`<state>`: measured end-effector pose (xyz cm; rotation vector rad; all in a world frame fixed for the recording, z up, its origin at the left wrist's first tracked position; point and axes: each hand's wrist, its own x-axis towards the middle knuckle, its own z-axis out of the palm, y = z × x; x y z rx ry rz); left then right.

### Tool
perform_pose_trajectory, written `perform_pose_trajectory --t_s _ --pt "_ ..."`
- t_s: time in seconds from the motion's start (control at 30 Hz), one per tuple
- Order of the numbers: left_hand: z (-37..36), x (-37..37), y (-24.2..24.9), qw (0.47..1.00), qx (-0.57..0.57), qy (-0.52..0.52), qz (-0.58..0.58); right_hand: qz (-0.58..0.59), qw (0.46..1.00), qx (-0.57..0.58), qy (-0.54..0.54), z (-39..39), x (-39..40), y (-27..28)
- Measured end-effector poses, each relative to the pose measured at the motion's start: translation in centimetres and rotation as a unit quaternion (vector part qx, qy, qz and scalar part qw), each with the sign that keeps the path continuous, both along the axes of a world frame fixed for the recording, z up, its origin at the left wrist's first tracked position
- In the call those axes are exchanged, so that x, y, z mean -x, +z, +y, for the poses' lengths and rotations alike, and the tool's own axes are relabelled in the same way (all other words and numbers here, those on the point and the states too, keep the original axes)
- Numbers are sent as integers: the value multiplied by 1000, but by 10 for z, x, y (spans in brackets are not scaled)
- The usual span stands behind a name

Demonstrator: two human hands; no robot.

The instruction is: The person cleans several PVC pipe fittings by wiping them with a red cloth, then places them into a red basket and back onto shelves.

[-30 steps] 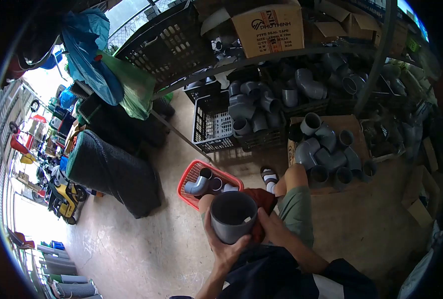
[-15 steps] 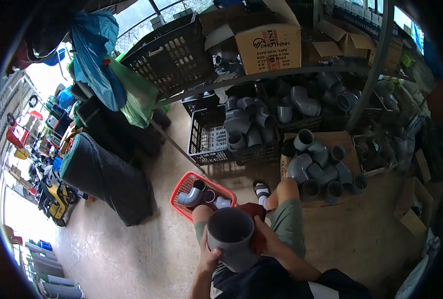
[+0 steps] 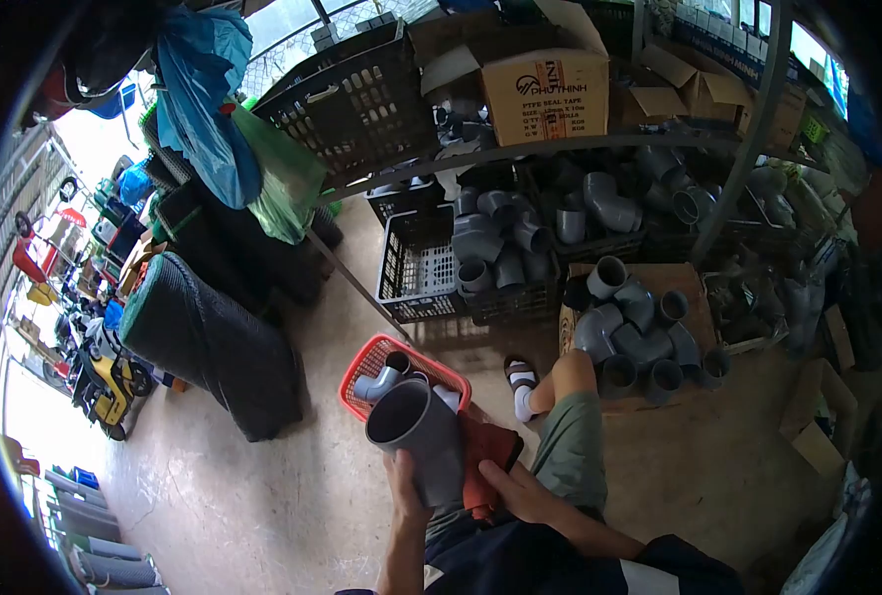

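A large grey plastic pipe fitting (image 3: 431, 446), its wide round mouth tilted up to the left, is held over my lap. My left hand (image 3: 406, 484) is wrapped round its lower left side. In my right hand (image 3: 522, 493) is a red cloth (image 3: 480, 466), bunched against the fitting's right side. Just beyond the fitting stands a red plastic basket (image 3: 457, 375) on the floor, partly hidden behind it. Inside the basket lie a grey elbow fitting (image 3: 376, 384) and other fittings.
Grey elbows (image 3: 649, 345) sit on a cardboard box (image 3: 694, 288) to the right. Black crates (image 3: 416, 263) with more fittings stand under a metal shelf (image 3: 560, 149). Dark mesh rolls (image 3: 208, 347) are at left, with a yellow motorbike (image 3: 112, 395) farther off.
The grey fitting has moved left and turned, tilting its mouth toward the left. The red cloth has come out beside it, with my right hand shifted slightly down on the cloth.
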<state>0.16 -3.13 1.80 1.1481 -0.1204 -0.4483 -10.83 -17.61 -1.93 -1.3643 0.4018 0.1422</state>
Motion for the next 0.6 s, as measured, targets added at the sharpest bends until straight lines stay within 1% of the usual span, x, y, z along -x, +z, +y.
perform_pose_trajectory --t_s 0.03,0.07,0.1,0.13,0.17,0.2,0.23,0.3,0.33,0.37,0.4,0.43,0.47,0.5,0.53,0.6 --pt "3 0 -6 1000 3 -2 -1 23 1000 -15 -12 0 1 7" --pt "3 2 -10 999 -11 -13 -30 6 997 -16 -70 1 0 37" --pt "5 2 -8 995 -37 -74 -56 -10 992 -19 -127 -3 -4 55" --pt "6 5 -3 986 -63 -134 -79 -24 982 -129 -137 -14 -9 58" --pt "7 9 4 972 -88 -195 -100 -38 960 -238 -145 -29 -11 57" --pt "0 16 16 971 -83 -211 -69 -49 948 -279 -146 -33 -11 51" --pt "-2 19 10 975 -76 -192 -83 -59 934 -320 -147 -37 -11 45" --pt "-4 15 -13 979 -64 -157 -115 -77 948 -277 -138 -34 -12 35" --pt "-2 4 -27 973 -115 -130 -153 -168 969 -141 -111 -29 -9 40" --pt "-3 3 -25 988 -88 -75 -107 -251 965 -1 -78 -20 -5 55" --pt "-9 -2 -21 996 -60 -18 -61 -328 933 139 -41 -16 -3 63" --pt "-15 -7 -17 999 -31 39 -16 -321 933 164 -24 -13 -1 61" --pt "-16 -9 -4 997 -50 50 -44 -314 930 190 -7 -10 1 56" --pt "-15 -11 -2 994 -76 20 -73 -305 928 212 7 -7 3 51" --pt "-11 -12 -2 990 -103 -10 -101 -296 934 199 -13 -6 3 47" --pt "-6 -9 0 973 -172 -86 -131 -295 948 83 -90 -7 -8 37"
